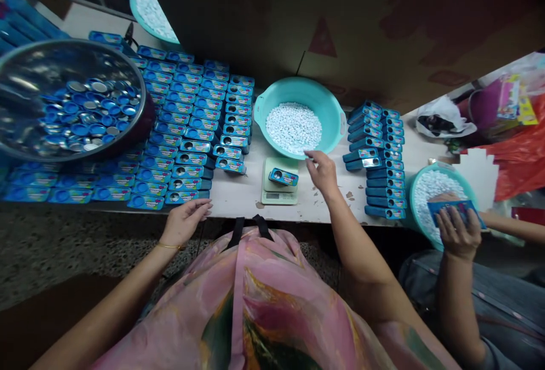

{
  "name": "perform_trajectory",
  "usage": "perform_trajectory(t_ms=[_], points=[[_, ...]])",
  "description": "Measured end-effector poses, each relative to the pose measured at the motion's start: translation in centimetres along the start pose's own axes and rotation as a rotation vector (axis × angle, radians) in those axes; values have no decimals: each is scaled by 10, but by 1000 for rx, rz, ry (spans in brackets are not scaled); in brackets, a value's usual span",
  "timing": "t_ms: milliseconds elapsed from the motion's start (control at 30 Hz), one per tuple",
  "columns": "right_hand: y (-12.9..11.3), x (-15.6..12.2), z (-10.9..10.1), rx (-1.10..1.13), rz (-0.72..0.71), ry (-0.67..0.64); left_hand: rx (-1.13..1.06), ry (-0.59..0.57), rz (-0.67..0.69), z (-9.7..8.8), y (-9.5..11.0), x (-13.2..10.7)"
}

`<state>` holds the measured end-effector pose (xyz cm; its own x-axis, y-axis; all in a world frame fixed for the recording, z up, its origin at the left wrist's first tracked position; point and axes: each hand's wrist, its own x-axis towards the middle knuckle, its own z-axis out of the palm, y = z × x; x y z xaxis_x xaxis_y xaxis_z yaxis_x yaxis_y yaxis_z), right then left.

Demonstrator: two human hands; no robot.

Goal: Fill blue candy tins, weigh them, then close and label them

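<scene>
Hovering by the turquoise bowl (309, 89), the right hand (322, 173) has an unclear grip, the left hand (183, 222) loose near blue tins (189, 184).

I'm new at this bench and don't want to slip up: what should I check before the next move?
1. Blue tin lying on the scale: ok.
2. Scale display readable: cannot tell; the digits are too small here.
3. White pieces available in the turquoise bowl behind the scale: ok.
4. Right hand empty: cannot tell; its fingertips are near the bowl's front rim, their grip unclear.
5. Left hand away from the scale: ok, it is by the rows of tins at the table's front edge.
6. Co-worker's hand away from the scale: ok, it is far right.
</scene>
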<state>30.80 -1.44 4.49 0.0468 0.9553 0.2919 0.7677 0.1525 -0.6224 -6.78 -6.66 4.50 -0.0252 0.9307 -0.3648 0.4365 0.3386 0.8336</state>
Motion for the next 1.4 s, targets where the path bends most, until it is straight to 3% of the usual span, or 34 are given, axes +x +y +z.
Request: perform_trajectory(t_ms=[100, 200, 267, 333, 433, 567, 733, 833, 933, 1033, 1133, 1267, 1400], points=[[24, 55, 11, -154, 170, -102, -9, 10, -15, -4, 2, -2], [37, 102, 38, -284, 429, -391, -37, 32, -22, -10, 5, -9], [36, 120, 60, -253, 534, -554, -64, 62, -36, -13, 4, -16], [29, 127, 80, -139, 544, -582, -93, 86, -63, -16, 1, -22], [18, 127, 98, 8, 467, -519, -145, 79, -106, -13, -4, -27], [23, 124, 92, 120, 431, -492, -242, 14, -148, 4, 10, -23], [31, 122, 46, 290, 416, -395, -696, -191, -262, 37, 54, -4], [5, 111, 18, 406, 253, -382, -1020, -380, -374, 60, 81, 14], [-47, 82, 8, 371, -58, -462, -1235, -500, -425, 82, 98, 32], [-100, 41, 21, 162, -338, -525, -1352, -562, -477, 95, 98, 42], [-133, 4, 42, -73, -439, -552, -1385, -522, -522, 101, 86, 39], [-143, -32, 53, -157, -456, -570, -1292, -521, -624, 105, 58, 25], [-125, -50, 45, -36, -375, -626, -1203, -473, -654, 107, 32, 16]])
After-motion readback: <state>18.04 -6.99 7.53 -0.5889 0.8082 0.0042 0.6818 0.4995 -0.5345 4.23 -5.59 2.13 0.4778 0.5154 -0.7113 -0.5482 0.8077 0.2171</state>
